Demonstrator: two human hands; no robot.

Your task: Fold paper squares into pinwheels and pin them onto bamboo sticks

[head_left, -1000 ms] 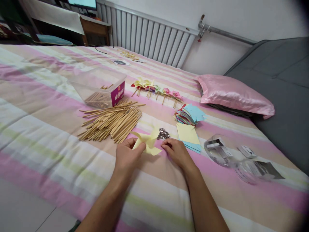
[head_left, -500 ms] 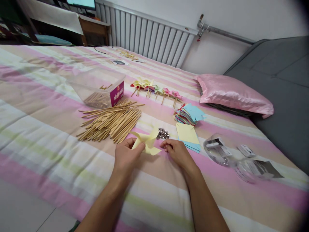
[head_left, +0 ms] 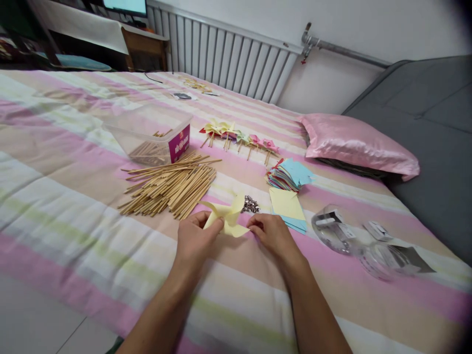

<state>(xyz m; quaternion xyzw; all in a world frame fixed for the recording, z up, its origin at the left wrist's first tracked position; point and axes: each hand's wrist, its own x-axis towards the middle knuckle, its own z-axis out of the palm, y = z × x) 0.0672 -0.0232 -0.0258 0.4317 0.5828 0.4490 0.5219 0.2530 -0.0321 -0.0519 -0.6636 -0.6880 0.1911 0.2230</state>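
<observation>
Yellow paper, folded into a pinwheel (head_left: 226,217), sits between both hands on the striped bed (head_left: 73,196). The left hand (head_left: 193,241) pinches its near-left vane, fingers narrow and closed on the paper; the right hand (head_left: 275,236) touches the right edge with fingertips bunched, and whether it holds anything small cannot be told. No stick is on this pinwheel yet, so it looks folded but unmounted. Just beyond the fingers lies a small heap of metal pins (head_left: 250,204), and to their right flat paper squares (head_left: 287,205) wait unfolded. Left of the fingers and a little farther, bamboo sticks (head_left: 171,184) lie loose, with a clear plastic box (head_left: 149,132) behind them. Farther still, a stack of cut coloured paper (head_left: 289,174) and a row of finished pinwheels (head_left: 239,136) on sticks show several already made, many to go.
</observation>
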